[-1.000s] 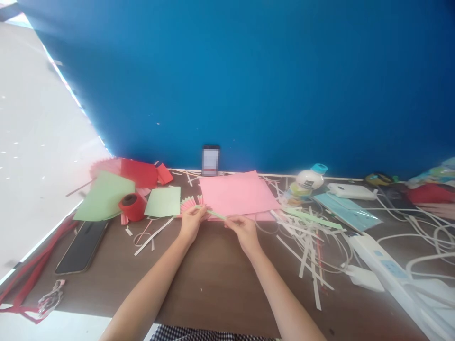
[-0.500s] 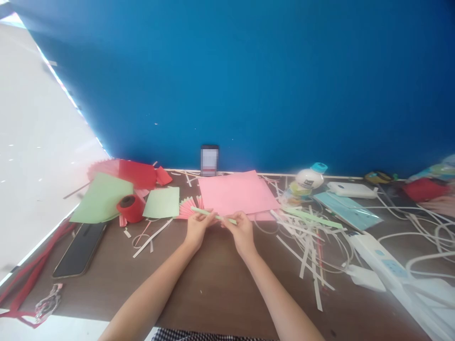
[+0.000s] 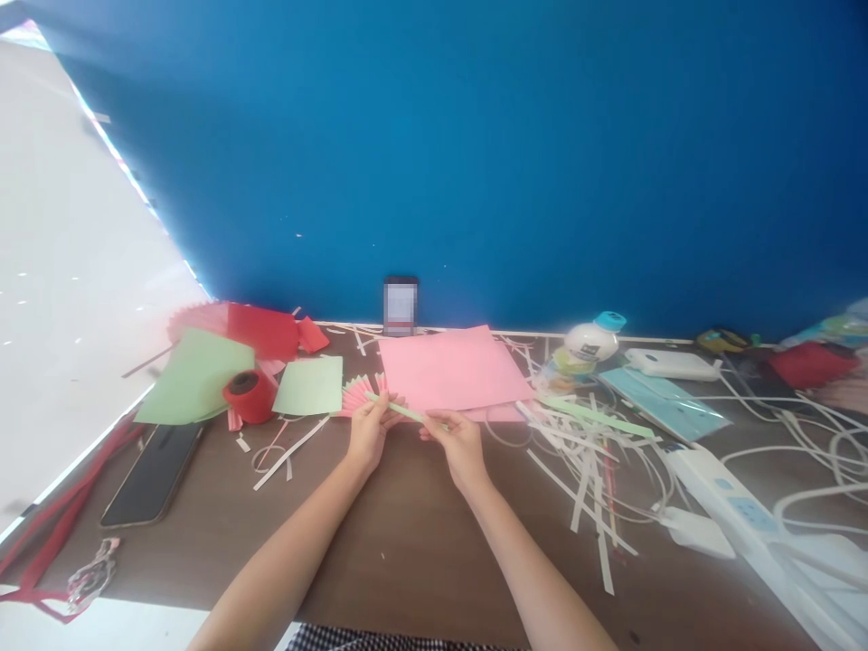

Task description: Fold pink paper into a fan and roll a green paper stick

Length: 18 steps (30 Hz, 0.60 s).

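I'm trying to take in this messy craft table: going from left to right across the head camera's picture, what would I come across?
Black phone → red tape roll → small green sheet → left hand → right hand, both holding a green paper strip → white bottle → white power strip.

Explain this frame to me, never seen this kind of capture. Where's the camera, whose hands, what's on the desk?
There is no machine here: a person wears one camera on the head, looking forward and down, so the two bare forearms coming in from the bottom are the wearer's own. The left hand and right hand pinch a narrow green paper strip between them, just in front of a pink pleated paper fan. On the brown desk lie a pink paper sheet, green paper sheets, a red tape roll, a dark phone, scattered paper offcuts, a face mask and a white power strip. A blue wall stands behind.
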Available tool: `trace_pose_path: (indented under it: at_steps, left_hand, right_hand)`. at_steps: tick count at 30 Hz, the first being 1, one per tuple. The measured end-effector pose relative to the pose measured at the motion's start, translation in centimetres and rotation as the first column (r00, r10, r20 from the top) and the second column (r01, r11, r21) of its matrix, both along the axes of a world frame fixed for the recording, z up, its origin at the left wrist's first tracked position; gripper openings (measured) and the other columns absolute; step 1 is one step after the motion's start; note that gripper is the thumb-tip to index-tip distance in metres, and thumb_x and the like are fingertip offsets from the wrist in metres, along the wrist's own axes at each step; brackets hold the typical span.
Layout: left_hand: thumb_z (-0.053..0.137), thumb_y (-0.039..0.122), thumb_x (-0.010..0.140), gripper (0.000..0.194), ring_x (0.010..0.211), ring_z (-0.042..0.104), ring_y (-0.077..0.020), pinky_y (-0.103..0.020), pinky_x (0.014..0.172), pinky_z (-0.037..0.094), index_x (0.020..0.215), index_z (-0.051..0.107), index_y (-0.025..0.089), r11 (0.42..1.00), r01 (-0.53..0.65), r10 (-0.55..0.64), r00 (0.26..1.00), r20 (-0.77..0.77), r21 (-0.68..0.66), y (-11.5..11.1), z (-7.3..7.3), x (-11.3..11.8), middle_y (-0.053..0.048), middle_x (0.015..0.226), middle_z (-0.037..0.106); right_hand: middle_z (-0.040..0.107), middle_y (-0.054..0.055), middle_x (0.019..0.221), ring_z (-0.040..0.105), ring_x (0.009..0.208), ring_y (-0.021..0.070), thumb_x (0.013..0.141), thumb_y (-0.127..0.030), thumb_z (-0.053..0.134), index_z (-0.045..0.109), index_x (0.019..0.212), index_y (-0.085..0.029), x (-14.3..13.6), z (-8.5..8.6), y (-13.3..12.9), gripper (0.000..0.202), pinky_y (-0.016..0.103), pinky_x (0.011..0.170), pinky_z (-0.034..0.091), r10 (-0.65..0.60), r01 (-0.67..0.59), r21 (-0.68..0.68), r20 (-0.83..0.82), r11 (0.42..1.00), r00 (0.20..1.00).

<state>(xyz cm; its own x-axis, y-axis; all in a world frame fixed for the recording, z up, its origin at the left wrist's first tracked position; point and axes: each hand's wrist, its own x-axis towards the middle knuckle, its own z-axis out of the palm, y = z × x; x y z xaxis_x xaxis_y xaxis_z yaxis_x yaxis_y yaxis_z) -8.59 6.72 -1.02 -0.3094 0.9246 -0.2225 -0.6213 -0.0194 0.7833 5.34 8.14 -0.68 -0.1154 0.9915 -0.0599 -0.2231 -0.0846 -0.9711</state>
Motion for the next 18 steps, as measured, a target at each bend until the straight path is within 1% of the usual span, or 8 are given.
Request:
trace_pose_path:
  at_steps: [6, 8, 10, 12, 14, 18]
  left_hand:
    - [0.065, 0.031, 0.067, 0.025, 0.084, 0.063, -0.0211, -0.035, 0.082, 0.046, 0.082, 0.064, 0.011, 1.000, -0.031, 0.030, 0.995, 0.095, 0.005, 0.3, 0.0, -0.9, -0.010, 0.085, 0.068]
    - [0.064, 0.031, 0.069, 0.023, 0.086, 0.063, -0.0212, -0.035, 0.085, 0.045, 0.081, 0.063, 0.011, 0.999, -0.037, 0.037, 0.993, 0.111, 0.002, 0.2, 0.1, -1.0, -0.011, 0.086, 0.067]
    - [0.062, 0.033, 0.071, 0.026, 0.089, 0.062, -0.0218, -0.036, 0.087, 0.043, 0.084, 0.063, 0.011, 1.000, -0.023, 0.020, 0.992, 0.123, 0.020, 0.2, 0.2, -1.1, -0.011, 0.090, 0.067]
    - [0.062, 0.033, 0.071, 0.028, 0.092, 0.060, -0.0224, -0.038, 0.089, 0.042, 0.090, 0.062, 0.013, 0.999, 0.020, -0.025, 0.993, 0.116, 0.050, 0.3, 0.2, -1.1, -0.012, 0.095, 0.065]
    - [0.063, 0.030, 0.070, 0.029, 0.095, 0.059, -0.0228, -0.038, 0.090, 0.041, 0.093, 0.062, 0.013, 0.996, 0.060, -0.065, 0.994, 0.085, 0.059, 0.4, 0.1, -1.1, -0.012, 0.098, 0.064]
    - [0.062, 0.033, 0.071, 0.028, 0.098, 0.057, -0.0235, -0.039, 0.092, 0.039, 0.089, 0.063, 0.012, 0.998, 0.025, -0.028, 0.998, 0.064, 0.054, 0.4, 0.1, -1.0, -0.014, 0.101, 0.063]
  right_hand:
    - [0.064, 0.002, 0.063, 0.061, 0.052, 0.0151, 0.055, -0.031, 0.073, 0.064, 0.072, -0.014, 0.5, 0.0, 0.2, 0.026, 0.030, 0.056, 0.054, 0.004, -0.004, -0.022, 0.006, 1.000, 1.000]
    - [0.064, 0.002, 0.063, 0.061, 0.052, 0.0151, 0.055, -0.031, 0.073, 0.064, 0.072, -0.014, 0.7, 0.0, 0.3, 0.026, 0.030, 0.056, 0.054, 0.008, -0.008, -0.023, 0.015, 1.000, 1.000]
    - [0.064, 0.002, 0.063, 0.061, 0.052, 0.0151, 0.055, -0.031, 0.073, 0.064, 0.072, -0.014, 0.9, 0.1, 0.3, 0.026, 0.029, 0.055, 0.054, 0.004, -0.003, -0.016, 0.026, 1.000, 1.000]
    - [0.064, 0.002, 0.063, 0.061, 0.051, 0.0153, 0.054, -0.031, 0.073, 0.064, 0.071, -0.014, 1.0, 0.1, 0.4, 0.026, 0.030, 0.055, 0.054, -0.008, 0.008, -0.003, 0.038, 1.000, 0.999]
    - [0.064, 0.001, 0.064, 0.062, 0.051, 0.0154, 0.054, -0.031, 0.073, 0.063, 0.073, -0.015, 1.2, 0.0, 0.5, 0.027, 0.030, 0.056, 0.054, -0.018, 0.018, 0.008, 0.031, 1.000, 0.999]
    - [0.064, 0.001, 0.065, 0.063, 0.057, 0.0164, 0.058, -0.032, 0.072, 0.059, 0.077, -0.016, 1.3, -0.3, 0.6, 0.028, 0.033, 0.062, 0.055, 0.000, 0.001, 0.024, -0.050, 1.000, 0.999]
